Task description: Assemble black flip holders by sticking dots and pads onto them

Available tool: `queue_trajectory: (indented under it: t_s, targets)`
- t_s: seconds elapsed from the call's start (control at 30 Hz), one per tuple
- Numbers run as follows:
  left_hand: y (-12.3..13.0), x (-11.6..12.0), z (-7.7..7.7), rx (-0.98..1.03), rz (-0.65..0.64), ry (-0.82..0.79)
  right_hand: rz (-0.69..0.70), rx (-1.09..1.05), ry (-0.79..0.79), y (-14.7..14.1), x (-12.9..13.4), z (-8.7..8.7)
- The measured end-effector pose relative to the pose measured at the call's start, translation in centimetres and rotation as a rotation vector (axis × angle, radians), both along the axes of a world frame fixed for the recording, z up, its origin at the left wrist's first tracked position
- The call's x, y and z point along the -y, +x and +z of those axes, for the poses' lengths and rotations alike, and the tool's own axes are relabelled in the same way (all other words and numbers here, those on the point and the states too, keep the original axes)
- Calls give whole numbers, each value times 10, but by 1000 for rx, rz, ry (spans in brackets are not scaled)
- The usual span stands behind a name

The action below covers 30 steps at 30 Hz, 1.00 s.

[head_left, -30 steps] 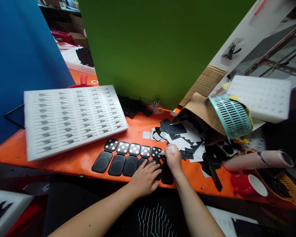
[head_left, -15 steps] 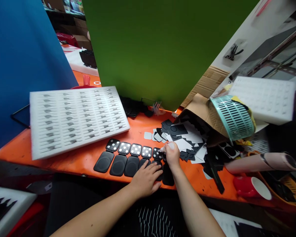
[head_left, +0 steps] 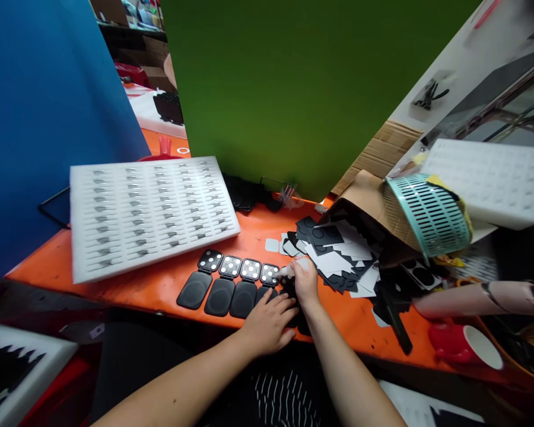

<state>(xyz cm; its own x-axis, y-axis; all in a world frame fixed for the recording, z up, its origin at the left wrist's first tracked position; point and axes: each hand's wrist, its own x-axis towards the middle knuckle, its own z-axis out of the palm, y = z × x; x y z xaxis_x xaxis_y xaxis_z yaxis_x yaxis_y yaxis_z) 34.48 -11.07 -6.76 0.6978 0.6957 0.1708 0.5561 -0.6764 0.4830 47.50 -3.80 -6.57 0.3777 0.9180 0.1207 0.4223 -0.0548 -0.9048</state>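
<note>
My right hand (head_left: pixel 305 279) is closed around a small white squeeze bottle (head_left: pixel 290 270) with a narrow tip. The tip points left at the right edge of a small black square panel with white dots (head_left: pixel 270 273). Several such dotted panels lie in a row, each joined to a larger black rounded pad (head_left: pixel 219 296) on the near side. My left hand (head_left: pixel 269 323) lies flat with fingers spread over the pads toward the right end of the row, partly covering them. The rightmost panels are mostly hidden by my right hand.
A white foam tray (head_left: pixel 160 213) with rows of metal pieces leans at the left. Behind my right hand lie black and white sheet scraps (head_left: pixel 338 255). An open cardboard box (head_left: pixel 360 193), a teal basket (head_left: pixel 429 216), a pink tumbler (head_left: pixel 463 299) and a red mug (head_left: pixel 449 343) stand right.
My right hand has moved left along the row with the bottle, from the fifth dotted panel to the fourth. My left hand stays on the pads. The view has shifted slightly.
</note>
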Motion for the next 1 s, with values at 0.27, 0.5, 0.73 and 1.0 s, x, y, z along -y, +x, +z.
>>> queue_trajectory:
  t_s: [0.27, 0.5, 0.73, 1.0]
  targets:
    - [0, 0, 2, 8, 0, -27, 52, 114, -63, -8, 7, 12]
    - [0, 0, 0, 20, -3, -31, 2, -17, -23, -15, -7, 10]
    - [-1, 1, 2, 23, 3, -40, 1, 73, -32, -19, -12, 9]
    - [-10, -9, 18, 122, 20, -171, -9, -158, -38, -21, -16, 0]
